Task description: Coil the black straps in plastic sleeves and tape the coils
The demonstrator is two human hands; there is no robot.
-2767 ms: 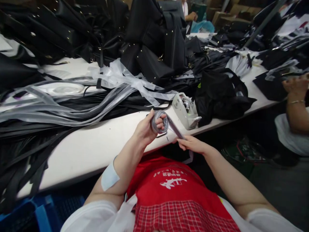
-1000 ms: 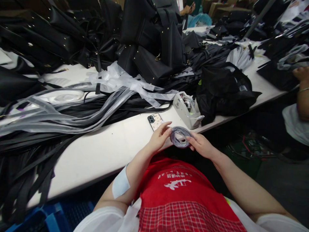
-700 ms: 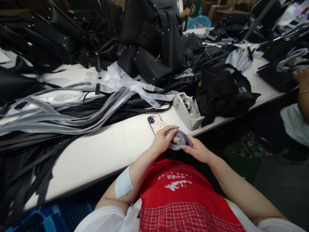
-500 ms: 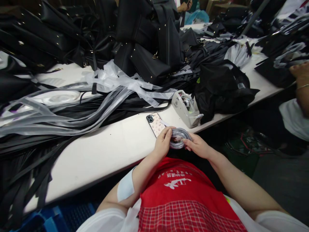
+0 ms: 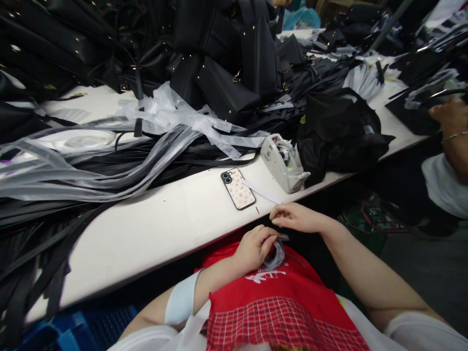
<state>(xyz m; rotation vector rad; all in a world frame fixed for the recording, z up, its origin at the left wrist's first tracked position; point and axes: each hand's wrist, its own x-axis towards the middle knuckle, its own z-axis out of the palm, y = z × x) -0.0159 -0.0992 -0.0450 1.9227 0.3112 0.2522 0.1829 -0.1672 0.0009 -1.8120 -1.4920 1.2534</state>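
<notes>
My left hand (image 5: pixel 256 247) is closed on a coil of grey, partly see-through strip (image 5: pixel 276 258), holding it low against the red apron (image 5: pixel 303 278). Its fingers cover the top of the coil. To the right and a little higher is my right hand (image 5: pixel 298 217), apart from the coil, its fingers curled together at the table edge. What those fingertips hold, if anything, is hidden. A thin white strip (image 5: pixel 261 191) runs over the table from the phone toward my right hand. The phone (image 5: pixel 241 190) lies face down in a pink patterned case.
A tape dispenser (image 5: pixel 280 163) stands at the table's front edge, beside a black bag (image 5: pixel 336 131). Black straps and translucent strips (image 5: pixel 146 173) spread over the white table (image 5: pixel 146 239). Black handbags (image 5: pixel 226 87) are piled behind. Another person's hand (image 5: pixel 451 114) shows at right.
The coil has gone from both hands in front of the phone down to the apron in my left hand. My right hand has let go of it and moved slightly right.
</notes>
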